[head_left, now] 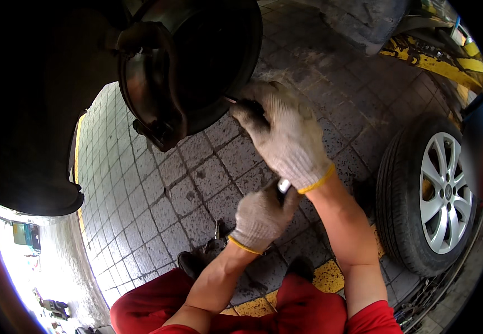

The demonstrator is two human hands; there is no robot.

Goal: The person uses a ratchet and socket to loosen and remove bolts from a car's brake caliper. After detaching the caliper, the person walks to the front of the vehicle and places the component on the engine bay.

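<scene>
My right hand, in a pale knitted glove with a yellow cuff, is closed beside the rim of a dark round wheel-brake part. A thin, light-coloured tip shows between its fingers and that rim; the rest is hidden. Lower down, my left hand, gloved alike and smudged dark, is wrapped round an object with a shiny silver end. That end points up toward my right wrist. The object's kind is hidden by the fingers. A dark bracket and hose-like part runs along the left of the brake part.
A tyre on a silver spoked wheel stands at the right. Behind it is a worn yellow metal beam. A small metal tool piece lies on the tiled floor by my shoe. A dark curved body panel fills the left.
</scene>
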